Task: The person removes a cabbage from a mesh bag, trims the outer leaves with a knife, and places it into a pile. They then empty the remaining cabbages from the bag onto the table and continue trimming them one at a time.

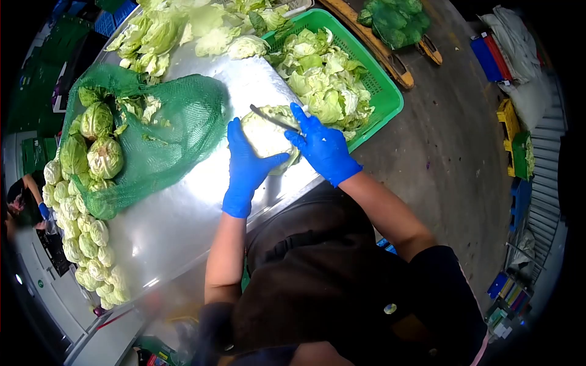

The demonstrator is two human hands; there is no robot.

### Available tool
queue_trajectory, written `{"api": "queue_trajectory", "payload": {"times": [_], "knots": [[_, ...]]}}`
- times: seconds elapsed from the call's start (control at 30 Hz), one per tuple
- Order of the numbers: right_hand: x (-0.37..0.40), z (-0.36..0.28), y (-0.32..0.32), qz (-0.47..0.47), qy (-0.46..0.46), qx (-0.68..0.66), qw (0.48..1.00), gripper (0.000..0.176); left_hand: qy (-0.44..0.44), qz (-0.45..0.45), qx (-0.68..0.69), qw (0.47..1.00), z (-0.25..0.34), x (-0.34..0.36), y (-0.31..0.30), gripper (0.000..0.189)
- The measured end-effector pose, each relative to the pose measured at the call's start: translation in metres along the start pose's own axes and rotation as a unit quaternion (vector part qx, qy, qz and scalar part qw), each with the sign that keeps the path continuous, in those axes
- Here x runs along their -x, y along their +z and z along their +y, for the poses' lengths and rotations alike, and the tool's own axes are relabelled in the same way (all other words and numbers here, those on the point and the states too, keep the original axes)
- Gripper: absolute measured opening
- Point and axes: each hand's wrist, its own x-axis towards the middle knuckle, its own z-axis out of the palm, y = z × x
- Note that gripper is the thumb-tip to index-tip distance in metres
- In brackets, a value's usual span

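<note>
A pale cabbage head (264, 135) rests on the metal table (177, 226) near its right edge. My left hand (249, 163), in a blue glove, grips the cabbage's left and lower side with thumb and fingers spread around it. My right hand (322, 144), also gloved in blue, is closed on the handle of a knife. The knife's blade (274, 118) lies across the top of the cabbage and points to the upper left. Just beyond my right hand, a green crate (386, 100) holds loose cabbage leaves (320, 79).
A green net bag (183, 122) with several cabbages (97, 120) lies on the left. Small cabbages (88, 244) line the table's left edge; leaves (162, 30) are piled at the back. Beyond the crate are a pallet jack (372, 43) and a full net bag (400, 23). Another person (27, 198) is far left.
</note>
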Motion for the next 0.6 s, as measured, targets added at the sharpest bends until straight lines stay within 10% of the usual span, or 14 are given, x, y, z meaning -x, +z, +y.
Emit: {"api": "queue_trajectory", "payload": {"times": [0.1, 0.6], "knots": [[0.001, -0.006, -0.001, -0.125, 0.028, -0.013, 0.992, 0.063, -0.002, 0.010, -0.009, 1.000, 0.006, 0.000, 0.001, 0.129], [-0.063, 0.078, 0.051, -0.169, 0.160, -0.095, 0.968, 0.043, 0.039, 0.032, 0.096, 0.994, -0.032, 0.055, -0.009, 0.134]]}}
